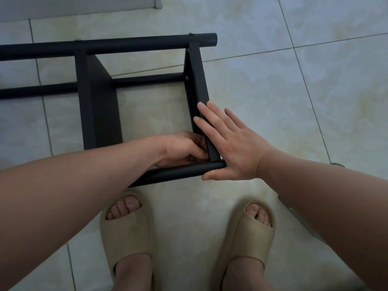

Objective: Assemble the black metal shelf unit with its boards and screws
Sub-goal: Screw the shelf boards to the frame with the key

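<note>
**Mia:** Where is the black shelf (pixel 100 114)?

**Tom:** It lies on its side on the floor (pixel 273 101). It goes from the upper left of the frame to the middle.

**Mia:** What is the left hand (pixel 184 148) doing?

**Tom:** Its fingers are curled in at the corner, where the end board (pixel 198 76) meets the near pole (pixel 178 172). I cannot tell if it pinches a screw. The fingers hide that spot.

**Mia:** And the right hand (pixel 233 148)?

**Tom:** It is flat, with straight fingers. It presses on the outside of the end board and holds nothing.

**Mia:** How do you do this bit well?

**Tom:** I think you push steady with the flat hand so the holes line up. Then you turn the screw in straight and soft.
</note>
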The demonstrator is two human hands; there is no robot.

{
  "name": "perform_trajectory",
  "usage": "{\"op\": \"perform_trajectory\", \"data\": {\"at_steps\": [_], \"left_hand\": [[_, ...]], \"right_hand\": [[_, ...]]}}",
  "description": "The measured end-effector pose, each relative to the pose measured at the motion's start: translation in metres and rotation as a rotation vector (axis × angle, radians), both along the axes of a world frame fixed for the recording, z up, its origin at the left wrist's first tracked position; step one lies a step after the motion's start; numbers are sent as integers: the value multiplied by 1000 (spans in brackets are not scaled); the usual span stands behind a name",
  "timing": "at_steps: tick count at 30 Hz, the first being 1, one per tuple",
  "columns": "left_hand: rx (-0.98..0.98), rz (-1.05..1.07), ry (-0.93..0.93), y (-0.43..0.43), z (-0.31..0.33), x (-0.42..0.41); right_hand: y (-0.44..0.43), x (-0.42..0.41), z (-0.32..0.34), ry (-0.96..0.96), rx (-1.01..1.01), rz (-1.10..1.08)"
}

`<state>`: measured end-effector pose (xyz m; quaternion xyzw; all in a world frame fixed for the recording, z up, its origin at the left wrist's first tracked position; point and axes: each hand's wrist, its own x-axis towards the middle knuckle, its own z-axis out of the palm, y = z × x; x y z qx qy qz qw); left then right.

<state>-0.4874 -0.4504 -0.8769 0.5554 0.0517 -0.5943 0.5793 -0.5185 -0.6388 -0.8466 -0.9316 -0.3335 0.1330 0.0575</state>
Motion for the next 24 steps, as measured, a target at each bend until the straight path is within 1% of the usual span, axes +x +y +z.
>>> {"op": "perform_trajectory", "data": {"at_steps": [8, 13, 19, 24], "left_hand": [[9, 10, -38, 0, -2, -3], [-3, 53, 7, -2, -5, -3], [62, -97, -11, 1, -5, 5], [53, -86, -50, -3, -2, 8]], "right_hand": [[0, 0, -1, 1, -12, 2], [0, 0, 0, -5, 1, 0], [0, 0, -1, -13, 0, 3], [0, 0, -2, -20, 8, 1]]}}
